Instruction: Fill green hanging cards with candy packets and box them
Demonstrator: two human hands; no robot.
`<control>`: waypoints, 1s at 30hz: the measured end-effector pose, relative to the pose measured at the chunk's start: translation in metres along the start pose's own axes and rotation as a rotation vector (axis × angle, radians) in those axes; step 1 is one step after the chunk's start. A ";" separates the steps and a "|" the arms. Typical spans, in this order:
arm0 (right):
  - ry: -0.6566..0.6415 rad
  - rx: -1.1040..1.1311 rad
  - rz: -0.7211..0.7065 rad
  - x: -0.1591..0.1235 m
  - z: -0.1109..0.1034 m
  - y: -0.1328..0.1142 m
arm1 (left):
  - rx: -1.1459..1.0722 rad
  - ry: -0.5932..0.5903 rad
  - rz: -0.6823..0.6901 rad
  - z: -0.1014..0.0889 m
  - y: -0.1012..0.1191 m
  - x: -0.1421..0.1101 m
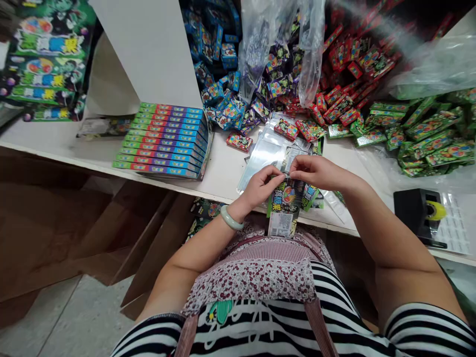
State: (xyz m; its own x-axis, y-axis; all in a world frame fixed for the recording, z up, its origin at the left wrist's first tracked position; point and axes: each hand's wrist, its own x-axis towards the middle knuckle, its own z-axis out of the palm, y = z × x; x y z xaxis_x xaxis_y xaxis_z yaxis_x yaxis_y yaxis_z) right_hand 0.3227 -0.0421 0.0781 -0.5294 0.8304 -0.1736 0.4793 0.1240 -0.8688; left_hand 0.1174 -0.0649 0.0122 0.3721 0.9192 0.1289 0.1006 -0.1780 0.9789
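My left hand and my right hand both pinch the top edge of a clear plastic packet that holds small green printed boxes. The packet hangs down over the front edge of the white table, toward my apron. A pale green bangle circles my left wrist. A heap of empty clear bags lies on the table just behind my hands.
A fanned stack of flat colourful boxes lies to the left. Heaps of small blue, red and green boxes fill the back and right. A black tape dispenser stands at right. Brown cardboard leans below the table.
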 end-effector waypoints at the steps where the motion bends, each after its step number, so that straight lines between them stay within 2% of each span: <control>1: -0.003 -0.027 0.011 0.001 -0.001 -0.001 | 0.005 0.002 0.000 0.001 0.000 0.001; 6: -0.026 -0.120 0.061 0.007 -0.001 -0.004 | 0.023 0.049 0.011 0.007 0.001 0.001; 11: 0.022 -0.082 0.071 0.009 0.003 0.001 | 0.062 0.096 0.037 0.011 0.000 0.000; 15: 0.054 0.086 0.185 0.012 0.008 0.013 | 0.051 0.151 0.057 0.013 -0.005 -0.002; 17: 0.011 0.243 0.289 0.013 0.012 0.019 | -0.033 0.150 0.027 0.015 -0.011 -0.008; 19: -0.052 0.414 0.398 0.011 0.014 0.024 | -0.142 0.061 -0.039 0.017 -0.018 -0.020; 21: -0.105 0.558 0.474 0.006 0.015 0.025 | -0.210 -0.098 -0.106 0.016 -0.021 -0.036; 24: -0.100 0.649 0.482 -0.006 0.014 0.023 | -0.188 -0.257 -0.127 0.007 -0.010 -0.059; 26: -0.010 0.636 0.438 -0.013 0.010 0.022 | -0.102 -0.241 -0.043 -0.006 0.006 -0.066; 28: 0.046 0.553 0.416 -0.014 0.009 0.020 | 0.023 -0.158 0.152 -0.024 0.024 -0.064; 30: 0.013 0.437 0.363 -0.010 0.012 0.016 | 0.194 -0.096 0.392 -0.045 0.038 -0.057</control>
State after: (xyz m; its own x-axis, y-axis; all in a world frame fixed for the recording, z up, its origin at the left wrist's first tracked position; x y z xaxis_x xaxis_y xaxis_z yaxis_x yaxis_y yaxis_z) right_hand 0.3268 -0.0552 0.0604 -0.3750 0.7849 -0.4933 0.2929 -0.4046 -0.8663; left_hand 0.0584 -0.1087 0.0492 0.4999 0.7341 0.4596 0.1029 -0.5772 0.8101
